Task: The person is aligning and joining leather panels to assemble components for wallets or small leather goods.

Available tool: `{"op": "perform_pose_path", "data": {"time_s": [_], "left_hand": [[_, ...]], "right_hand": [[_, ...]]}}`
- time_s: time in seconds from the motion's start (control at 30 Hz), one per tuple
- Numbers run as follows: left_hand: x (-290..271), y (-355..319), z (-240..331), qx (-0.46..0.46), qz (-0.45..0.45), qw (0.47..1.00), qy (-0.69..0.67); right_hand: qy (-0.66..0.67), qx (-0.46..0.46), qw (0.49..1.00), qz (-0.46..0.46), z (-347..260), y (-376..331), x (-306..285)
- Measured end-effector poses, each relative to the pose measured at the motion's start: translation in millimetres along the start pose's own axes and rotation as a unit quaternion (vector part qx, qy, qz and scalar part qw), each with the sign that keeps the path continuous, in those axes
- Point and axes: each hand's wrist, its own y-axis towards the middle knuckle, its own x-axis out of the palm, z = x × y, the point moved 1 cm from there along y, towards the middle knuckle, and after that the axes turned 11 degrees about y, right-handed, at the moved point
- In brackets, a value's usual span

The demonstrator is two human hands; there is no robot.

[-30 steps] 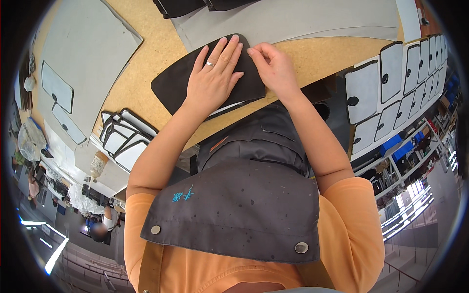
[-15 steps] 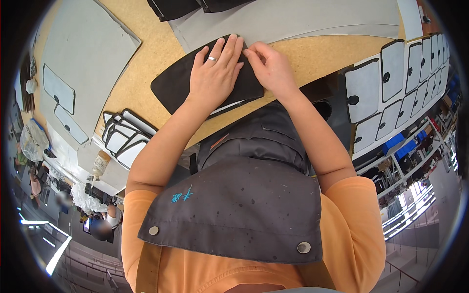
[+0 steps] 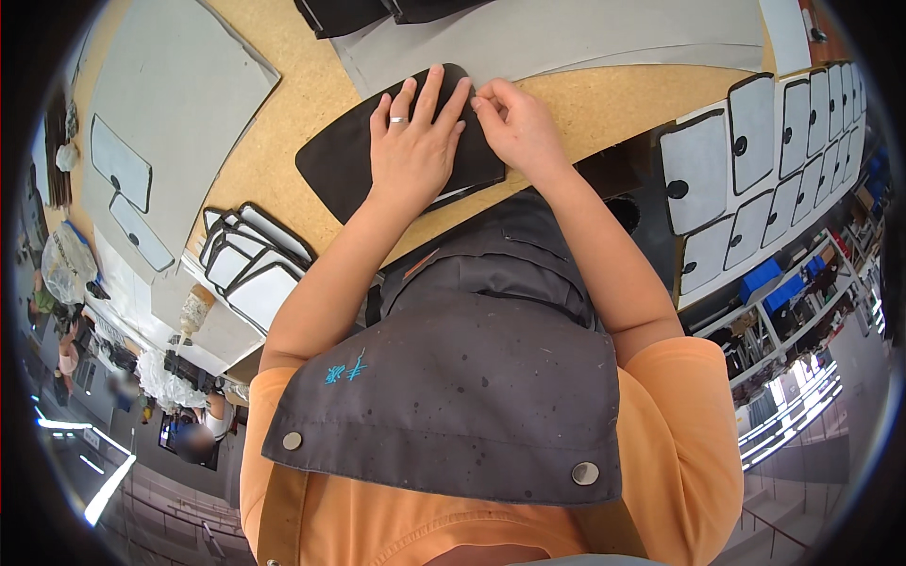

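Tan bench runs across the upper frame. Our black panel lies on it, upper centre, near side by the bench edge, a pale layer peeking out beneath. Left hand flat on top, fingers spread. Right hand half-curled; thumb and forefinger look pinched on the panel's right rim, exact grip too small to confirm.

Risks, our read: a sideways pull on the rim could skid the panel under a light left palm, shifting the layers. Uneven pinching could crease the rim.

Counts: two big grey sheets, upper left and upper centre. White black-edged panels: at least ten on the right, two upper left, left-centre pile overlaps too much to count. One nozzled bottle, left. One ring, left hand.
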Motion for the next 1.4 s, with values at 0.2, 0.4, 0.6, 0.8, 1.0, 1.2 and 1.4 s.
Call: {"op": "perform_pose_path", "data": {"time_s": [0.2,0.4,0.6,0.8,1.0,1.2,1.4], "left_hand": [[7.0,2.6,-0.5,-0.023,0.057,0.996,-0.068],[16.0,-27.5,-15.6,-0.119,0.017,0.984,-0.134],[20.9,-73.7,-44.7,-0.224,0.017,0.952,-0.208],[12.2,-87.2,-47.0,-0.295,0.014,0.901,-0.318],[9.7,-108.7,-63.3,-0.301,0.047,0.840,-0.449],[8.3,-128.1,-96.7,-0.355,0.054,0.885,-0.296],[7.3,-119.9,-105.4,-0.233,0.001,0.952,-0.199]], "right_hand": [[0.005,-0.002,1.000,-0.002,11.5,3.3,2.0],[0.065,0.045,0.996,-0.033,16.1,5.1,-7.1],[0.075,0.114,0.990,-0.020,-2.7,4.1,-10.5],[0.047,0.143,0.989,-0.010,-9.4,1.8,-12.0],[0.035,0.158,0.987,-0.004,-17.0,1.4,-12.6],[0.040,0.171,0.984,-0.006,-23.3,1.7,-11.9],[0.031,0.178,0.984,-0.008,-25.1,1.7,-12.2]]}}
